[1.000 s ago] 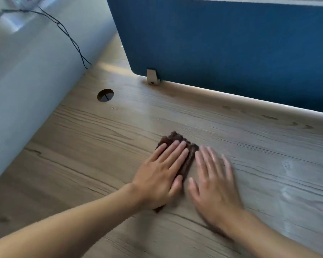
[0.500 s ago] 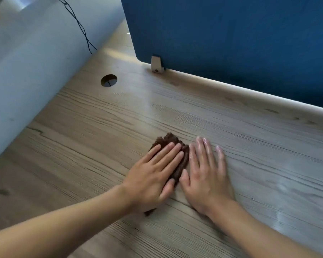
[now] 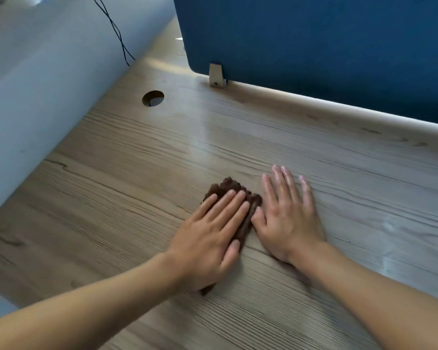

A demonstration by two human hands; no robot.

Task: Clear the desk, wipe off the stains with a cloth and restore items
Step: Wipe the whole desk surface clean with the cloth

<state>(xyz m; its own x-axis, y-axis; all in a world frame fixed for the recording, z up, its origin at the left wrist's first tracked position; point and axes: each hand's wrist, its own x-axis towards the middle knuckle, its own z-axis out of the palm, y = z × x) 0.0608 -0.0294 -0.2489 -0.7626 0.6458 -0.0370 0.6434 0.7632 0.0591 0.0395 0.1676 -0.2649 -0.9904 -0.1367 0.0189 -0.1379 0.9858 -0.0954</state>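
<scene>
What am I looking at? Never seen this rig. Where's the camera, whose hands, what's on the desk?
No robot here: a person works with two bare hands. The one camera sits on their head, looking forward and down, so the arms enter from the bottom. The left hand presses flat on a dark brown cloth on the wooden desk. The right hand lies flat on the desk beside the cloth, holding nothing. Behind stand a blue divider panel on a metal bracket, and a round cable hole to the left.
</scene>
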